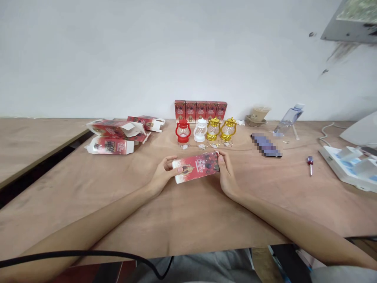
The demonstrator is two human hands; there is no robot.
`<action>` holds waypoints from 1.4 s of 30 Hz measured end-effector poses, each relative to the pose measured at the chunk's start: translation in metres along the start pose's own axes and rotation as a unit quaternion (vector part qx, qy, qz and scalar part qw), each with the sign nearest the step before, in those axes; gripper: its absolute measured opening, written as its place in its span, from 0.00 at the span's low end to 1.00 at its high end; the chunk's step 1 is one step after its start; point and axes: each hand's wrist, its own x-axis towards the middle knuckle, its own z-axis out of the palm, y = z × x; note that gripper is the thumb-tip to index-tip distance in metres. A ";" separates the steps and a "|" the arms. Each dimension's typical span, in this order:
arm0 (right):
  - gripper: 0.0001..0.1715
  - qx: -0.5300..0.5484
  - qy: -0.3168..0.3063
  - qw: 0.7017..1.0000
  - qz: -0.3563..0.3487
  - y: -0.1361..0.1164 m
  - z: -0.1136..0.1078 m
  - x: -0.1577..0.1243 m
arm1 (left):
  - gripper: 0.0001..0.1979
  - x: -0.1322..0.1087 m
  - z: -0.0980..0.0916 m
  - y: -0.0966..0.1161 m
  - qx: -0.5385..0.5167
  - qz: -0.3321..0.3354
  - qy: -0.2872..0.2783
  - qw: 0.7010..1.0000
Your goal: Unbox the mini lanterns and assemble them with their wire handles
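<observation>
Both my hands hold a small red printed box (196, 167) lying sideways just above the wooden table (188, 212). My left hand (163, 175) grips its left, white end with fingers curled around it. My right hand (227, 175) clasps the right end. Behind the box stand a red lantern (183, 131), a white lantern (200, 130) and two gold lanterns (213, 129) (228, 129) in a row. A row of several upright red boxes (200, 110) lines the wall behind them.
Several opened red boxes (118, 135) lie in a pile at the left. A phone (266, 145), a small red screwdriver (310, 164), a plastic bottle (288, 118) and a white tray (350, 167) are at the right. A dark gap (41, 167) splits the tables at left.
</observation>
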 end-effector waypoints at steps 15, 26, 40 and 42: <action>0.27 0.049 -0.078 0.996 -0.017 -0.003 -0.005 -0.004 | 0.07 0.014 -0.003 0.019 -0.206 -0.017 0.133 0.969; 0.22 -0.049 -0.125 0.988 -0.073 -0.010 -0.006 -0.005 | 0.13 0.019 -0.010 0.005 -0.136 0.008 0.112 0.984; 0.17 0.174 -0.128 0.963 0.161 -0.005 0.002 0.001 | 0.31 -0.012 -0.008 -0.004 0.175 0.330 0.047 0.927; 0.16 0.179 -0.119 0.964 0.156 -0.004 0.000 0.004 | 0.30 -0.012 -0.007 -0.004 0.171 0.349 0.064 0.919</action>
